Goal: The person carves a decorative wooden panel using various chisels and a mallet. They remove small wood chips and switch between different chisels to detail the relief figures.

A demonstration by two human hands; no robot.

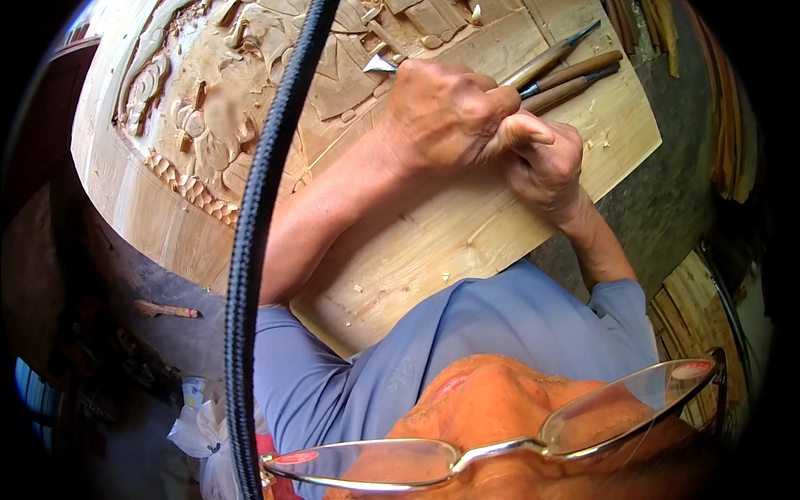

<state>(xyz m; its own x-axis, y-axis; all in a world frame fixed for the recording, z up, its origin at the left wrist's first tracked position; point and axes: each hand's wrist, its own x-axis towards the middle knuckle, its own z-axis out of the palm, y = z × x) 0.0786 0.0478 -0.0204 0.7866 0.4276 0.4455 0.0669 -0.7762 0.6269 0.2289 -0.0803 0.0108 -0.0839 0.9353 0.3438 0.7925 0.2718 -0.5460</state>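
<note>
My left hand (446, 108) is closed on a chisel, whose short steel blade (379, 65) points left over a carved wooden panel (183, 237). My right hand (546, 162) is curled closed just below and right of it, touching or very near it; what it grips is hidden. Raised flowers, a scalloped border and flat cut shapes cover the pale panel's upper left. Three loose tools with wooden handles (561, 77) lie side by side at the upper right of the panel, beside my hands. Small shavings are scattered on the wood.
Wood strips (718, 108) stand along the right, with more boards (687, 308) lower down. A wooden-handled item (165, 308) lies at the left on the grey floor (179, 333), near a plastic bag (200, 429). A black braided cord (258, 208) crosses the view; glasses show at the bottom.
</note>
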